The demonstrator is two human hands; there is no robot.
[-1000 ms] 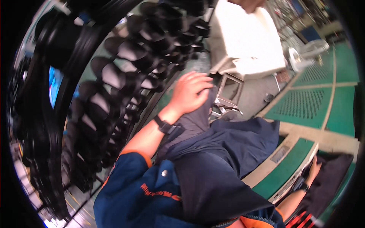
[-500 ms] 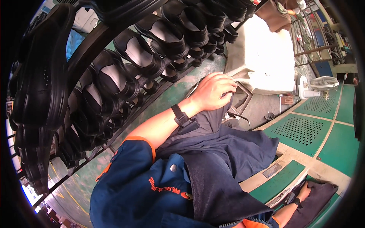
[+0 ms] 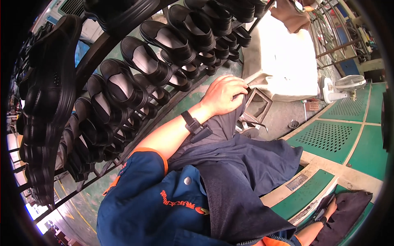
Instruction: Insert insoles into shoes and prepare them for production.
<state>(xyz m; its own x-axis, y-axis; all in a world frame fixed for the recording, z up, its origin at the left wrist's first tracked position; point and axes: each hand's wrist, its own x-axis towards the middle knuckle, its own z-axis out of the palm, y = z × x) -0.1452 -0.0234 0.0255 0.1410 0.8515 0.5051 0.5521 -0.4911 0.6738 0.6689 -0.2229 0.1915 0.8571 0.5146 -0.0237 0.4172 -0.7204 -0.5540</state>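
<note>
My left hand (image 3: 227, 95) rests palm down on my raised knee, with its fingers draped over the dark trousers (image 3: 258, 160). It holds nothing, and a black strapped device (image 3: 197, 128) sits on that wrist. At the lower right, my right hand (image 3: 331, 209) lies at a dark cushion or folded cloth (image 3: 349, 215). Its fingers are small and partly hidden, so their grip does not show. A dark band is on that wrist too.
Black shoes (image 3: 143, 59) with pale insoles fill a tall rack (image 3: 96, 49) on my left. A green perforated-top bench or conveyor (image 3: 328, 139) runs along the right, with a white fan (image 3: 349, 84) at its far end. Ahead are a pale cloth-covered block (image 3: 283, 57) and a metal frame (image 3: 260, 104).
The view has shifted slightly, so the rack's shoes sit a little differently in it. My left hand stays on the knee; my right hand stays by the dark cushion.
</note>
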